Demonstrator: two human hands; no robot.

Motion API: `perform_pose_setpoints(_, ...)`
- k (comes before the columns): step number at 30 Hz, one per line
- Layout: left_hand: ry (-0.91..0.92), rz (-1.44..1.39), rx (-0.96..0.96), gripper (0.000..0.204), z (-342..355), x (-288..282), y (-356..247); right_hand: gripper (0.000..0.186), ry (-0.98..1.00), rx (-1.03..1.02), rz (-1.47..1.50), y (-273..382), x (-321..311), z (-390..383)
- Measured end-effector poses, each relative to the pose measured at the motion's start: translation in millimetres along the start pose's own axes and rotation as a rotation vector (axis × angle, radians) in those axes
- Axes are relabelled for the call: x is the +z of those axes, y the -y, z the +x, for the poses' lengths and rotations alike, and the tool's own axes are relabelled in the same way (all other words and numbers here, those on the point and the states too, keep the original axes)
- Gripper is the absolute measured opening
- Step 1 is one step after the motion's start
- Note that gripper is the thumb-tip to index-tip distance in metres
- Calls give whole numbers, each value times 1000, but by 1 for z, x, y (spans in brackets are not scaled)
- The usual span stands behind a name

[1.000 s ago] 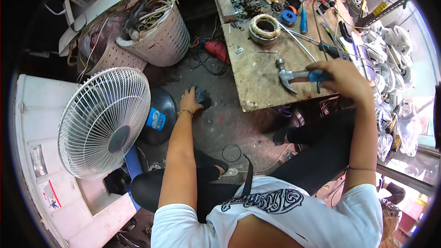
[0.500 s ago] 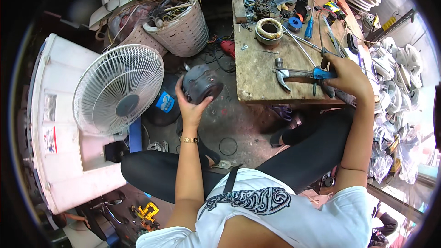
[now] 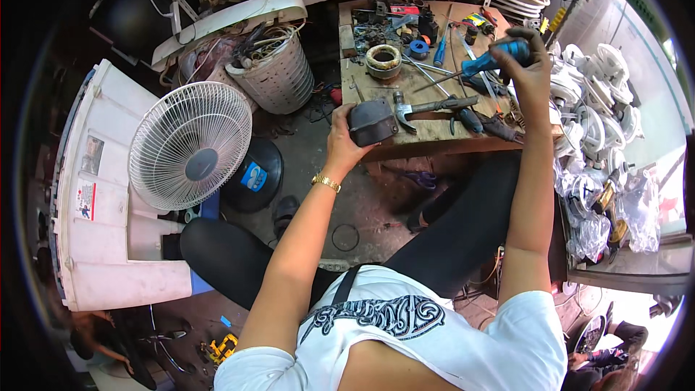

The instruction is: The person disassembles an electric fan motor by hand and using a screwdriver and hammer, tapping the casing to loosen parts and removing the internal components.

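Note:
My left hand (image 3: 346, 146) is closed round a dark grey fan motor housing (image 3: 371, 123), held up just off the bench's near left corner. Its rounded side shows; its inside is hidden. Above the bench, my right hand (image 3: 527, 65) grips a screwdriver (image 3: 478, 65) by its blue handle, the thin shaft slanting down to the left. Below the screwdriver lies a claw hammer (image 3: 438, 105), its head toward the motor housing. A ring-shaped motor coil (image 3: 384, 62) sits on the wooden bench (image 3: 357, 85) beyond the housing.
Pliers (image 3: 467, 123), a second blue screwdriver (image 3: 441, 49) and a blue spool (image 3: 419, 48) lie on the bench. To my left are a white fan grille (image 3: 163, 141), a round dark base (image 3: 253, 181) and a basket of cables (image 3: 282, 76). White fan parts (image 3: 594, 94) are piled at right.
My right hand has lifted the blue screwdriver off the bench beside the hammer. The left hand has carried the motor housing rightward to the bench's edge and turned it.

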State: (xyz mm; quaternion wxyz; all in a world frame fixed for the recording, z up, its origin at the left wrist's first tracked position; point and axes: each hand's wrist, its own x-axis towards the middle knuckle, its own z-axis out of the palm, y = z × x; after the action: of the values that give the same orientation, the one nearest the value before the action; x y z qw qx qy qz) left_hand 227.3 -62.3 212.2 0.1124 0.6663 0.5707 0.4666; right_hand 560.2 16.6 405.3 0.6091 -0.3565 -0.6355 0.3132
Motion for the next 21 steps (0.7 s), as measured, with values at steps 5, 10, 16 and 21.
perform_pose_setpoints(5, -25, 71, -55, 101, -5, -3, -2, 27, -272, -311, 102, 7, 31, -6)
perform_pose_setpoints(10, 10, -128, -253, 104, -23, -17, 19, 20, -221, -245, 332, 7, 61, -11)
perform_pose_setpoints(16, -65, -206, -145, 117, -30, -24, 24, 18, -147, -252, 428, 25, 85, -17)
perform_pose_setpoints(21, -146, -12, 91, 117, -2, -37, -20, 16, -175, -333, 383, 28, 98, -10)
